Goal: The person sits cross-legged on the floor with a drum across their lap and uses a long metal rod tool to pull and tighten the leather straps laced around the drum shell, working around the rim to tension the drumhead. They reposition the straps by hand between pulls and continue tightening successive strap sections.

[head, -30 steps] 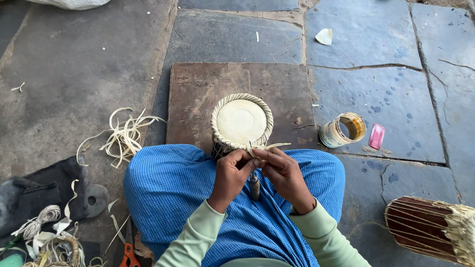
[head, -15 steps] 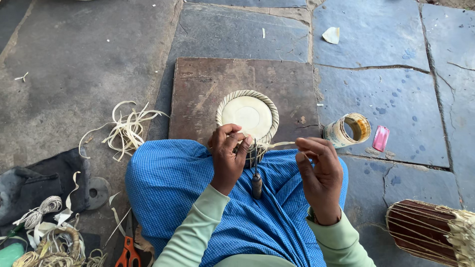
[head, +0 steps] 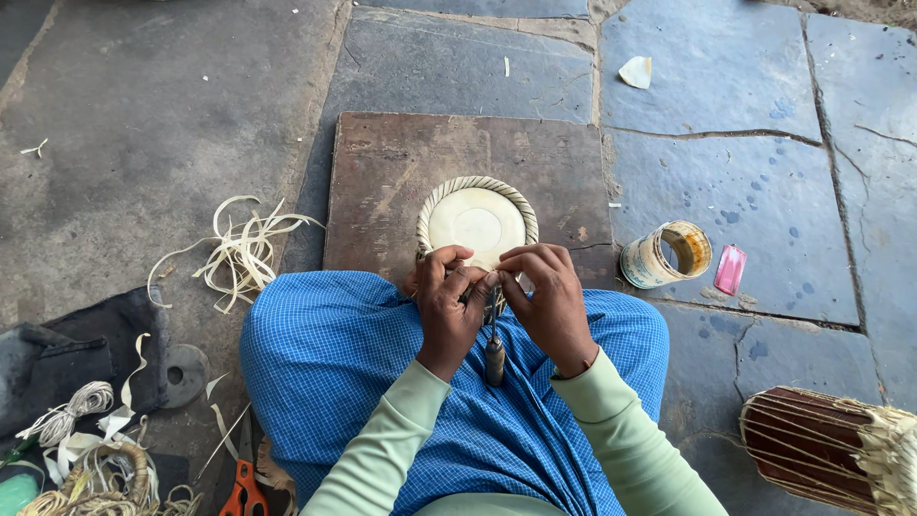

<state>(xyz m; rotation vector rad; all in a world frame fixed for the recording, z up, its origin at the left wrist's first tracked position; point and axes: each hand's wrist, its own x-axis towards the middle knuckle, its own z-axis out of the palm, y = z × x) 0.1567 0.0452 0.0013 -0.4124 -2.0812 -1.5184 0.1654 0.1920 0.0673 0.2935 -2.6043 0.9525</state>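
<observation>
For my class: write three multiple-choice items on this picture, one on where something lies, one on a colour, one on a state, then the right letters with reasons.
1. Where does the open tin can lie?
A. On the wooden board
B. On the stone floor, right of the wooden board
C. On the lap

2. What colour is the checked cloth over the knees?
A. Blue
B. Red
C. Yellow

3. How are the left hand and right hand placed?
A. Far apart
B. Flat on the floor
C. Close together at the near rim of the small drum

Answers: B, the can rests on slate beside the board; A, the cloth is blue; C, both hands meet at the rim.
</observation>
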